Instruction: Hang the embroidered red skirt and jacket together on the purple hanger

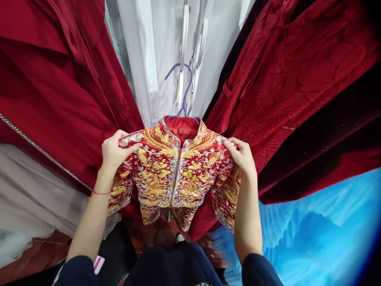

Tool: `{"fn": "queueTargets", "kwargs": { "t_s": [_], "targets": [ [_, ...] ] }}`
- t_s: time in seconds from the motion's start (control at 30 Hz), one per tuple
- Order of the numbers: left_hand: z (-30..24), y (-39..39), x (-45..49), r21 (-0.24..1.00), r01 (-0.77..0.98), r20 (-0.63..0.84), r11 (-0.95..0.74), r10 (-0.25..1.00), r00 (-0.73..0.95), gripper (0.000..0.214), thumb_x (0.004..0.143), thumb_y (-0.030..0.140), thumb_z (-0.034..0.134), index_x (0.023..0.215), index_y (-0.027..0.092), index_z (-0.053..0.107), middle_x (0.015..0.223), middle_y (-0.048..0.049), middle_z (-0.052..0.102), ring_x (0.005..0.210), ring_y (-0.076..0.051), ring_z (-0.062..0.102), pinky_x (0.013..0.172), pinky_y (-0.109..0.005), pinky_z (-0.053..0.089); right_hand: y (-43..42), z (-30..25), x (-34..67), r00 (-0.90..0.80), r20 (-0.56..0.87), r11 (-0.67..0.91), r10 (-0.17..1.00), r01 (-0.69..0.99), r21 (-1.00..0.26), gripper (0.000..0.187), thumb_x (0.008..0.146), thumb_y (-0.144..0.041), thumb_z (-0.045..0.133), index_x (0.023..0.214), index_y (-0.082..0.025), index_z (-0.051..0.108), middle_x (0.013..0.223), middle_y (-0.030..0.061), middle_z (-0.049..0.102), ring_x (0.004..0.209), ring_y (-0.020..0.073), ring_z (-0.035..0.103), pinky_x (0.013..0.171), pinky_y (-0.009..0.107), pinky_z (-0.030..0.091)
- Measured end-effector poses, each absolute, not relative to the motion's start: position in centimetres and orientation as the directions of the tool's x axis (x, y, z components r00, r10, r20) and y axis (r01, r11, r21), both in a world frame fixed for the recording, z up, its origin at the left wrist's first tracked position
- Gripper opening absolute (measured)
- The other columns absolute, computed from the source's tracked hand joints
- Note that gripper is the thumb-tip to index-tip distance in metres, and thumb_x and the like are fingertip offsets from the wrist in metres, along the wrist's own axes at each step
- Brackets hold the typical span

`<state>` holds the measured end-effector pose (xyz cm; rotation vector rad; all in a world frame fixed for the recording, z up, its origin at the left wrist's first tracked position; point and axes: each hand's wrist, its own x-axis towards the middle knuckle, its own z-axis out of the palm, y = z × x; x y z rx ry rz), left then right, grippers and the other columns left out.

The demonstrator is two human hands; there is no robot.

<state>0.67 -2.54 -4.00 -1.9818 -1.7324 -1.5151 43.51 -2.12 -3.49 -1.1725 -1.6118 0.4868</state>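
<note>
A red jacket (160, 174) with gold and silver embroidery, a stand collar and a front closure hangs in front of me on a purple hanger (188, 91). My left hand (117, 150) pinches its shoulder on the left side, thumb on top of the fabric. On the opposite shoulder, my right hand (241, 154) grips the cloth the same way. Between the two hands the jacket is spread wide, its sleeves hanging down beside my forearms. A small size label shows inside the collar. The fingers behind the fabric are hidden.
Dark red garments (59, 79) hang at the left, and a red patterned velvet garment (297, 79) at the right. White garments (143, 59) and white metal bars (183, 39) stand behind the hanger. Pale tulle (26, 198) lies lower left, blue fabric (321, 230) lower right.
</note>
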Motion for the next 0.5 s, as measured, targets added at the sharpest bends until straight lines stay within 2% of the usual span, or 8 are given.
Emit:
{"fn": "queueTargets", "kwargs": {
  "t_s": [0.07,0.13,0.2,0.3,0.4,0.5],
  "targets": [
    [-3.7,-2.4,-0.1,0.575,0.693,0.635,-0.435,0.771,-0.043,0.044,0.078,0.061,0.067,0.092,0.019,0.066,0.079,-0.0025,0.067,0.069,-0.017,0.059,0.066,-0.025,0.046,-2.0,-4.4,43.6,0.069,0.560,0.477,0.826,0.445,-0.758,0.033,0.081,-0.053,0.068,0.086,-0.020,0.067,0.080,-0.0001,0.065,0.072,0.0147,0.057,0.070,0.027,0.046],
    [-3.8,-1.8,-1.0,0.655,0.599,0.574,-0.461,0.819,0.003,0.050,0.085,0.064,0.055,0.099,0.018,0.068,0.091,-0.0064,0.071,0.079,-0.020,0.064,0.073,-0.028,0.050,-2.0,-5.6,44.0,0.117,0.567,0.478,0.815,0.416,-0.773,0.036,0.078,-0.052,0.070,0.098,-0.022,0.066,0.096,0.0025,0.069,0.086,0.0183,0.062,0.081,0.031,0.050],
    [-4.5,-1.2,-2.0,0.731,0.527,0.516,-0.433,0.857,-0.012,0.058,0.080,0.069,0.059,0.104,0.017,0.068,0.097,-0.0086,0.073,0.086,-0.022,0.066,0.078,-0.030,0.053,-2.4,-7.0,44.5,0.152,0.545,0.463,0.825,0.371,-0.805,0.045,0.075,-0.052,0.073,0.107,-0.023,0.063,0.106,0.0049,0.069,0.096,0.0212,0.064,0.089,0.035,0.052],
    [-7.2,-0.9,-3.5,0.841,0.413,0.414,-0.350,0.907,-0.075,0.076,0.060,0.069,0.078,0.114,0.017,0.065,0.106,-0.0103,0.073,0.096,-0.027,0.068,0.084,-0.034,0.056,-4.2,-9.1,45.0,0.176,0.486,0.416,0.856,0.323,-0.850,0.061,0.069,-0.050,0.081,0.120,-0.023,0.059,0.119,0.0082,0.068,0.106,0.0246,0.065,0.096,0.042,0.052],
    [-11.8,-2.2,-4.9,0.913,0.331,0.297,-0.238,0.944,-0.142,0.086,0.050,0.062,0.087,0.120,0.018,0.062,0.115,-0.0123,0.072,0.104,-0.030,0.068,0.089,-0.038,0.057,-7.1,-11.7,45.4,0.184,0.376,0.311,0.908,0.304,-0.900,0.062,0.069,-0.048,0.083,0.121,-0.024,0.060,0.121,0.0097,0.069,0.105,0.0262,0.067,0.094,0.043,0.055],
    [-17.3,-4.4,-6.1,0.966,0.244,0.147,-0.088,0.961,-0.236,0.082,0.056,0.062,0.085,0.120,0.017,0.061,0.118,-0.0139,0.071,0.106,-0.030,0.069,0.090,-0.040,0.057,-9.8,-15.0,45.9,0.216,0.249,0.178,0.944,0.301,-0.937,0.048,0.072,-0.049,0.081,0.109,-0.022,0.067,0.106,0.0087,0.074,0.091,0.0250,0.070,0.080,0.039,0.059]
  ]
}}
